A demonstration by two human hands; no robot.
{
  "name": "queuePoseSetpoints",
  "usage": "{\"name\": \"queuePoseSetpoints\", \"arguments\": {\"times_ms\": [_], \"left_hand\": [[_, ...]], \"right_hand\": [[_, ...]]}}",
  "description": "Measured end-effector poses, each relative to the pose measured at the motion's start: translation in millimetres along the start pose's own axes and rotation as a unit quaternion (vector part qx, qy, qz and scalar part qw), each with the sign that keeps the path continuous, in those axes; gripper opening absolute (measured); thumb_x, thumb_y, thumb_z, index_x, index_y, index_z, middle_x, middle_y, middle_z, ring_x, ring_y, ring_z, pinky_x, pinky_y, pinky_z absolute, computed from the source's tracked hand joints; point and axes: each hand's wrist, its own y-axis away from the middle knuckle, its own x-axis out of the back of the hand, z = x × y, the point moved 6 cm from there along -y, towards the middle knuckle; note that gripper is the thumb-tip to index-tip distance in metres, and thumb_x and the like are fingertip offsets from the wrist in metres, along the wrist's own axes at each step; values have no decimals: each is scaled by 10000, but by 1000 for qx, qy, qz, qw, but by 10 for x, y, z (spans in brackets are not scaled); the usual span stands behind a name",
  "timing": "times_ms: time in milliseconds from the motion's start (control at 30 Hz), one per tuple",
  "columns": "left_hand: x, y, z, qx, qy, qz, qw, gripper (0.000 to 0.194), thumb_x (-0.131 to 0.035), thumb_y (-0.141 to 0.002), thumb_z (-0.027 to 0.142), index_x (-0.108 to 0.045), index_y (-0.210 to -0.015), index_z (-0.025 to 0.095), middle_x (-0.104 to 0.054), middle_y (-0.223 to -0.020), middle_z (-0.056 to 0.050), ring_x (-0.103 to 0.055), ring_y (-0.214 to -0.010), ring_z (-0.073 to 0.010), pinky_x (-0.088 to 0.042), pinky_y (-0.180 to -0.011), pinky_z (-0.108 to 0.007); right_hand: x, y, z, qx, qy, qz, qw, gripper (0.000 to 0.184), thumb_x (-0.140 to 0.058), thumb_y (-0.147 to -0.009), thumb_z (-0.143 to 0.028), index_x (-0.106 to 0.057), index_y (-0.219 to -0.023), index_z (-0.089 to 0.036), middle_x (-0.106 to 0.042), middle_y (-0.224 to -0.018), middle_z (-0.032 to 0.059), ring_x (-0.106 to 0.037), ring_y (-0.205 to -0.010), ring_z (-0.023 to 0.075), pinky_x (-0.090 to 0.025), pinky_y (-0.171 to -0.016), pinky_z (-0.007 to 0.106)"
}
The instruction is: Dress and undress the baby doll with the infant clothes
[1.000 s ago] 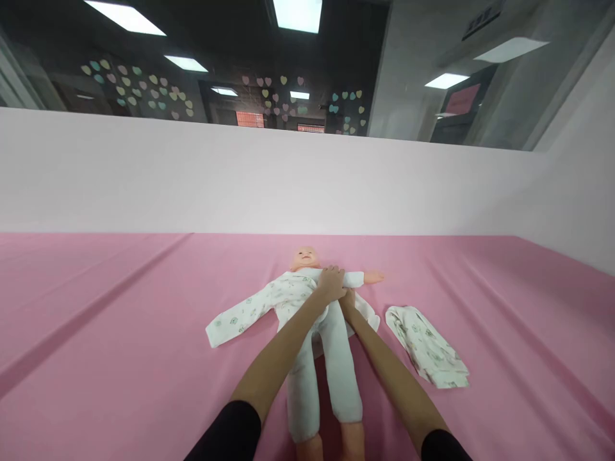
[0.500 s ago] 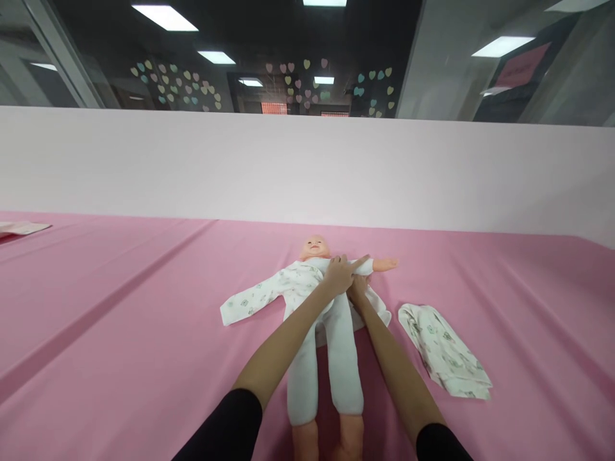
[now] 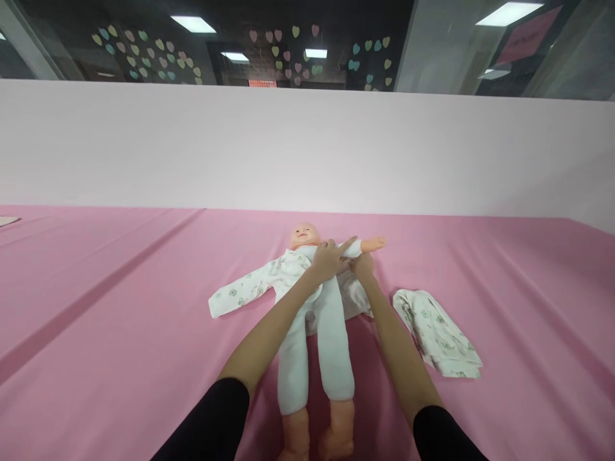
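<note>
A baby doll [image 3: 336, 333] in a white bodysuit lies on its back, head away from me and bare feet toward me. A white printed baby shirt [image 3: 293, 269] covers one side of its chest, with that sleeve stretched out to the left. My left hand [image 3: 328, 259] grips the doll's upper arm near the shoulder, one finger reaching along it. That arm points right, its small hand bare. Just below it, my right hand [image 3: 362, 266] is closed on the shirt's cloth, which bunches beside the doll's body. The right fingertips are partly hidden.
A folded white garment with a green print [image 3: 437, 333] lies to the right on the pink sheet [image 3: 120, 358]. Behind the sheet stands a low white wall [image 3: 307, 150], with dark glass and heart stickers above. A pale flat item [image 3: 8, 221] shows at the left edge.
My view has shifted slightly, so everything sits a little higher and farther left. My right hand has risen closer to the doll's outstretched arm, pulling the shirt's cloth up with it.
</note>
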Motion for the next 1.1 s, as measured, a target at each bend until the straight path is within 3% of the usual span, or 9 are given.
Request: {"name": "queuePoseSetpoints", "arguments": {"times_ms": [133, 233, 433, 633, 733, 867, 1100], "left_hand": [[-33, 4, -50, 5, -20, -25, 999, 557, -331, -903, 342, -149, -1428, 312, -512, -1004, -119, -474, -903, -236, -341, -838, -344], [-16, 54, -92, 10, -40, -44, 998, 539, -322, -906, 332, -159, -1420, 344, -514, -1016, -124, -475, -912, -248, -334, -839, -364], [12, 171, -90, 2, -68, -88, 994, 561, -367, -888, 258, -187, -1396, 414, -502, -1056, -127, -489, -946, -282, -342, -826, -393], [-74, 164, -69, 21, -44, -92, 995, 606, -467, -850, 270, -225, -1381, 436, -477, -1134, -136, -475, -1017, -324, -308, -884, -469], [-97, 147, -49, 28, -47, -96, 994, 566, -446, -861, 332, -239, -1379, 427, -480, -1123, -141, -485, -995, -327, -315, -864, -474], [-108, 134, -7, 35, -56, -115, 991, 592, -464, -847, 286, -241, -1373, 439, -490, -1093, -131, -486, -962, -306, -337, -811, -428], [-140, 154, 53, -7, -37, -110, 993, 533, -405, -870, 291, -275, -1373, 412, -500, -1097, -139, -486, -965, -312, -320, -825, -461]], "right_hand": [[460, -112, 225, -54, -35, 80, 995, 273, -497, -688, -199, -662, -881, -100, -662, -847, 148, -611, -778, 240, -433, -653, 291], [631, -187, 330, -62, -86, 107, 989, 231, -531, -645, -262, -673, -760, -121, -658, -743, 87, -585, -687, 195, -418, -611, 258], [630, -279, 454, -91, -187, 131, 969, 292, -524, -525, -231, -669, -748, -111, -615, -645, 17, -539, -578, 147, -383, -499, 222], [754, -222, 306, -81, -211, 129, 966, 264, -537, -461, -200, -665, -685, -144, -607, -608, -4, -531, -561, 144, -386, -520, 232], [834, -163, 170, -57, -202, 112, 971, 256, -530, -450, -182, -664, -666, -156, -625, -626, 3, -542, -591, 150, -390, -548, 233], [827, -136, 36, -8, -154, 49, 987, 281, -509, -454, -171, -667, -687, -168, -651, -688, 9, -553, -663, 157, -389, -583, 232], [704, -199, 126, -6, -135, 2, 991, 362, -482, -470, -151, -675, -776, -164, -642, -694, 5, -555, -654, 152, -388, -588, 235]]}}
